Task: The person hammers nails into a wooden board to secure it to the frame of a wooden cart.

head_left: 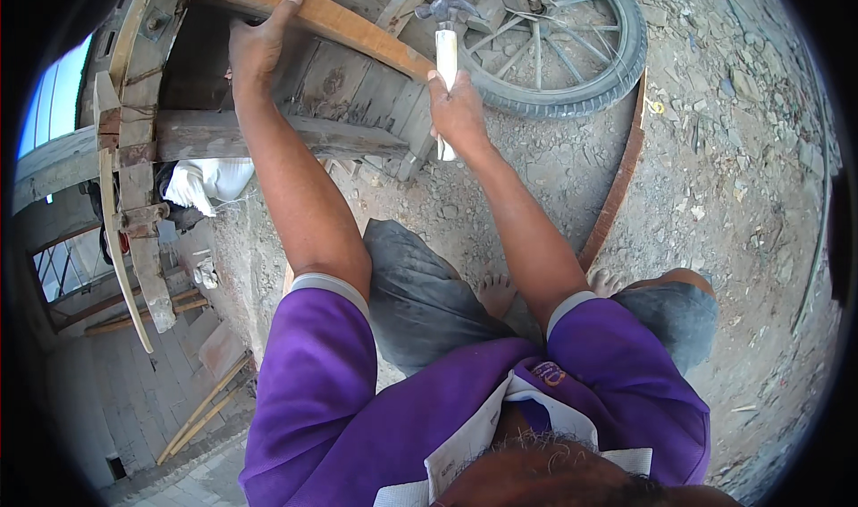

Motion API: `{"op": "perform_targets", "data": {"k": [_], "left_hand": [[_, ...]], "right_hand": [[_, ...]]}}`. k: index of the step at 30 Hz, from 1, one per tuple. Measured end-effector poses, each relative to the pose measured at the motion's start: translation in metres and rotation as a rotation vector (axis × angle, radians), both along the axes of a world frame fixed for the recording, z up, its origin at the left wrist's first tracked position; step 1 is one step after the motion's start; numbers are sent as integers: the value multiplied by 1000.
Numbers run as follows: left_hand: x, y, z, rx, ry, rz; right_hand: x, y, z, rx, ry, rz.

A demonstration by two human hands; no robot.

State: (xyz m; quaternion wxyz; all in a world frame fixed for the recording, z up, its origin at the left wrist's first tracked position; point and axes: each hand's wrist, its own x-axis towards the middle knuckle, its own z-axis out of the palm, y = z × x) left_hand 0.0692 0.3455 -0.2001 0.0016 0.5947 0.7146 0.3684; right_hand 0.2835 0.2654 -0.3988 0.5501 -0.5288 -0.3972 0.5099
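A light orange-brown wooden board (pixel 349 23) slopes down to the right across a weathered timber frame (pixel 331 132). My left hand (pixel 259 51) grips the board near its upper-left part, thumb on top and fingers at the underside, partly in shadow. My right hand (pixel 454 105) holds a claw hammer (pixel 446 51) upright by its white handle, with the dark metal head raised beside the board's lower end. Weathered planks (pixel 335 87) lie under and behind the board.
A spoked wheel (pixel 590 80) with a tyre is at upper right. A long reddish-brown strip (pixel 617 185) lies on the rubble ground (pixel 733 203) near my bare feet. A white sack (pixel 210 181) is under the frame. Pale wooden poles (pixel 204 404) lie at lower left.
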Motion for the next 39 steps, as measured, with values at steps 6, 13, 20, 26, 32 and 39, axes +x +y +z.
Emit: {"op": "perform_targets", "data": {"k": [6,13,20,26,32,39], "left_hand": [[-4,-9,7,-13,10,26],[-6,3,1,-27,17,-7],[2,0,5,-51,-11,14],[-7,-5,1,-12,-19,-37],[8,7,-3,-91,36,-45],[-11,-7,6,-8,15,-27]], "right_hand": [[60,9,53,-91,378,-73],[3,4,0,-157,11,221],[4,-2,28,-92,424,-223],[46,19,43,-88,371,-35],[-10,13,-39,199,-273,-212],[22,0,51,-75,403,-96]]}}
